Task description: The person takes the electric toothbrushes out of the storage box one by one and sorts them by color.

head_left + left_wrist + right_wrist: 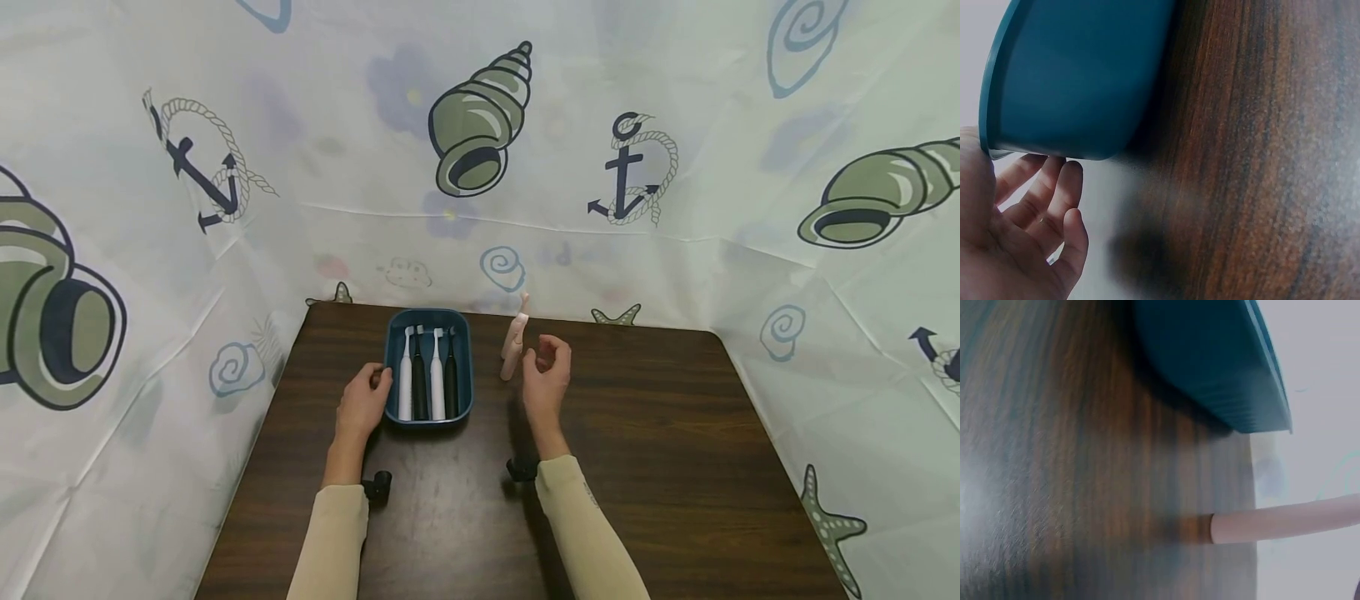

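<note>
A blue tray [390, 354] lies at the back of the dark wooden table [637, 433], holding two white toothbrushes [406, 383] and two black ones [451, 383] side by side. My left hand [363, 402] rests against the tray's left wall, thumb at the rim; in the left wrist view its fingers [1054, 200] lie relaxed beside the tray wall [1079, 75]. A pink toothbrush [514, 340] stands upright on the table right of the tray. My right hand [546, 377] hovers just right of it, fingers loosely curled, holding nothing. The right wrist view shows the pink handle [1285, 524] and the tray [1210, 356].
A white cloth printed with shells and anchors [480, 125] walls the table in at the back and both sides. Bare wood stretches to the right of my right hand and in front of the tray.
</note>
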{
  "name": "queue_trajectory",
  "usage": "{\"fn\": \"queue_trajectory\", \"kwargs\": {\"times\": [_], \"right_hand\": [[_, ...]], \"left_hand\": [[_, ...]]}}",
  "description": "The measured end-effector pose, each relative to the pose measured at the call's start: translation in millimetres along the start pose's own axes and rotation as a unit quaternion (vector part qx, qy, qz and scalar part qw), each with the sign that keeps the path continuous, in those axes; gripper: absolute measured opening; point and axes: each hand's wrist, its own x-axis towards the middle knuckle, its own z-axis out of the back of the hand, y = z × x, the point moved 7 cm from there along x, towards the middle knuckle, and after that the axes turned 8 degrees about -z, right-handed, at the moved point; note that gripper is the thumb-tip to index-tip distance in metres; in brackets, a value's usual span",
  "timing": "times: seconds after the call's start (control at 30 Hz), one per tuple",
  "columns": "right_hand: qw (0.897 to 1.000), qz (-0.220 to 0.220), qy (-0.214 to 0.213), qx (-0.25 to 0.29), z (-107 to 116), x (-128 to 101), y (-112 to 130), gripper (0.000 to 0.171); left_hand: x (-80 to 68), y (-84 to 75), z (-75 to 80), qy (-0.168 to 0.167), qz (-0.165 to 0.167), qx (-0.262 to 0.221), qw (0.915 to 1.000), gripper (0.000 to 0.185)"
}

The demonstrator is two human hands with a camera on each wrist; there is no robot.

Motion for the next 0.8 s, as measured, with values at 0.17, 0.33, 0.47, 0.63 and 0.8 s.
{"fn": "queue_trajectory", "kwargs": {"times": [0.17, 0.33, 0.47, 0.63, 0.8], "right_hand": [[0.999, 0.033, -0.016, 0.02, 0, -2, 13, 0.024], [0.999, 0.024, -0.01, 0.033, -3, -8, 18, 0.023], [0.999, 0.025, 0.006, 0.041, -8, -14, 23, 0.023], [0.998, 0.038, 0.015, 0.045, -14, -19, 27, 0.023], [0.998, 0.051, 0.029, 0.032, -22, -23, 32, 0.023]], "left_hand": [[-0.5, -0.8, 0.0, 0.002, 0.0, -0.003, 1.0, 0.052], [-1.3, -0.6, -0.4, 0.003, -0.004, 0.0, 1.0, 0.057], [-1.0, 0.0, -0.4, 0.0, -0.003, -0.001, 1.0, 0.057], [-0.4, 1.3, -0.6, -0.003, -0.003, -0.002, 1.0, 0.055], [-0.5, 2.0, -0.8, -0.002, -0.004, -0.005, 1.0, 0.056]]}}
